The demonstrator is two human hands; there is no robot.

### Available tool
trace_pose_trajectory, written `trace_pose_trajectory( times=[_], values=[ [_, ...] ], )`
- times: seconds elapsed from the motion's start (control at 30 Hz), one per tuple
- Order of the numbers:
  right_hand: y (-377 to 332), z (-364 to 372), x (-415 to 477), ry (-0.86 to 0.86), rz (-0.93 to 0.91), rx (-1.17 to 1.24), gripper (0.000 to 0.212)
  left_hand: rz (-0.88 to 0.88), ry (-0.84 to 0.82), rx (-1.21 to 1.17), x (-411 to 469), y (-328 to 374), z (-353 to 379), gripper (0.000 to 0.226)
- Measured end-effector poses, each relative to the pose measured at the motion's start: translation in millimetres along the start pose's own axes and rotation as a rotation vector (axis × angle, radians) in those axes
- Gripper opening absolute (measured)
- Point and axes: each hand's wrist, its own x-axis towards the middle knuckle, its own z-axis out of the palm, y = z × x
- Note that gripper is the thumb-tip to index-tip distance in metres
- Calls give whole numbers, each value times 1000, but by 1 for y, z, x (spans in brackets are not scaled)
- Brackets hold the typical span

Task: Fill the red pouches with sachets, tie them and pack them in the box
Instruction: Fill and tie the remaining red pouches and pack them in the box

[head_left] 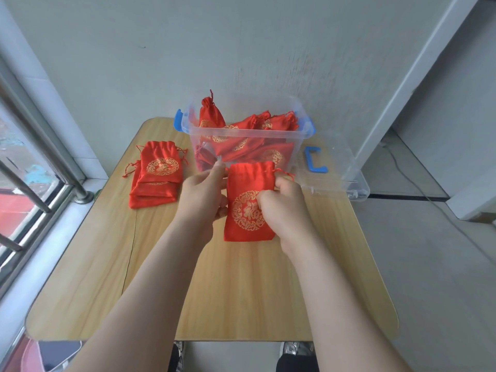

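Now: one red pouch [247, 208] is held just in front of the box [295, 146], on the near side, its mouth end towards the box and the gold roundel facing up. Its lower end rests on the table [214, 291]. The mouth looks not yet drawn tight; whether anything is inside cannot be told.

Left hand [201, 196]: fingers curled at the pouch's left edge, thumb and forefinger pinched together at its top left corner, close to the box's front wall. Whether a cord sits in that pinch cannot be told.

Right hand [284, 208]: fingers curled over the pouch's right edge and part of the roundel, gripping the cloth. The red drawstring [285, 173] sticks out just above this hand, between it and the box.

Box: clear plastic, blue latches, open on top, at the far edge of the table. Several tied pouches [241, 130] lie piled in it; one stands upright against its left wall.

Left of the box: a stack of flat pouches [157, 174], mouths towards the far edge, well apart from the held pouch.

Right of the box: its clear lid [346, 175], overhanging the table edge, with a blue latch [315, 160].
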Motion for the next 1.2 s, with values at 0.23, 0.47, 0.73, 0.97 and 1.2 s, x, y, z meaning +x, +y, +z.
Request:
trace_pose_trajectory(
  times=[0.23, 0.47, 0.73, 0.97, 1.2],
  values=[
    [-2, -5, 13, 12, -110, -68, 20, 125, -32, -87, 3, 7, 3, 23],
    [-13, -8, 31, 4, -100, 129, 24, 194, 30, -186, 12, 14, -2, 16],
    [-20, 0, 33, 47, -77, 222, 36, 123, 78, -325, 14, 18, -1, 28],
    [-33, 1, 31, 43, 253, 582, 34, 12, 147, -508, 16, 19, -5, 24],
    [-37, 5, 26, 175, 382, 896, 36, -130, 226, -635, 20, 18, -4, 26]
  ],
)
